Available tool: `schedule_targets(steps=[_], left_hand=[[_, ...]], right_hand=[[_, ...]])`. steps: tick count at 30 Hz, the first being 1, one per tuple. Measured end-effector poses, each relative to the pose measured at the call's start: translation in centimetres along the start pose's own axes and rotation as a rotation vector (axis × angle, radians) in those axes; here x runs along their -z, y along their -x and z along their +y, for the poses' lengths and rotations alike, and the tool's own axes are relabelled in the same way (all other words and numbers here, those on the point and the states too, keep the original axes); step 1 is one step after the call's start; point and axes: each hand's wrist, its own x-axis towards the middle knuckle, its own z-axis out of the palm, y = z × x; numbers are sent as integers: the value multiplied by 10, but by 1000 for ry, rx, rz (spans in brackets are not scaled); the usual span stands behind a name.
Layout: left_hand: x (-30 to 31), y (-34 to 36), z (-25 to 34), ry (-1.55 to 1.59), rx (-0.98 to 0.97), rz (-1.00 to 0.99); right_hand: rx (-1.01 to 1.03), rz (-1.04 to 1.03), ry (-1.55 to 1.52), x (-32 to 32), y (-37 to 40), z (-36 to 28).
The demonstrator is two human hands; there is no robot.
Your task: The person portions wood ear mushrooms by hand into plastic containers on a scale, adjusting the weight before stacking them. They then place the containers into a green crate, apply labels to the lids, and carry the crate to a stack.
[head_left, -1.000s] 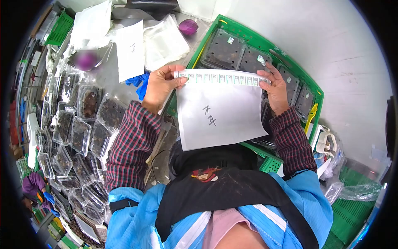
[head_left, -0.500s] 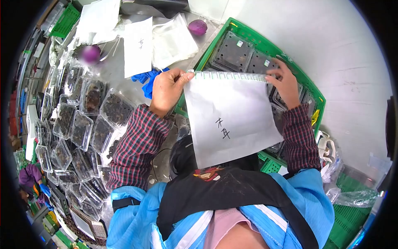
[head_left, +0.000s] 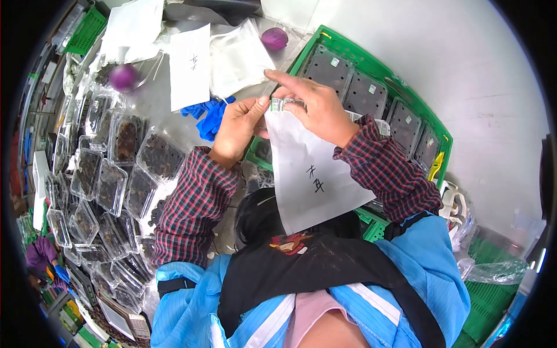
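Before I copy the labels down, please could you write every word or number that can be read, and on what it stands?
"木耳": handwritten on the held white sheet.
"木耳", as it seems: smaller handwriting on the second white sheet, upper left in the view.
Label strip along the held sheet's top: too small to read.
Stickers on the packs in the green crate: too small to read.

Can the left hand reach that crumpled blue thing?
Probably yes: the blue thing lies right beside the left hand, nothing visibly between, though those fingers seem busy at the paper's corner.
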Motion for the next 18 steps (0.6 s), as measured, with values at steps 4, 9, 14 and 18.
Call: schedule_targets(steps=[4, 9, 14, 18], left_hand=[[3, -2, -4, 123, 39, 42], [12, -8, -11, 96, 58, 12], [13, -10, -13, 88, 71, 25], [36, -7, -13, -13, 63, 95]], right_hand=[[307, 74, 381, -8, 3, 6], [512, 115, 550, -14, 5, 10], [384, 43, 445, -21, 10, 11], [46, 190, -348, -7, 13, 2]])
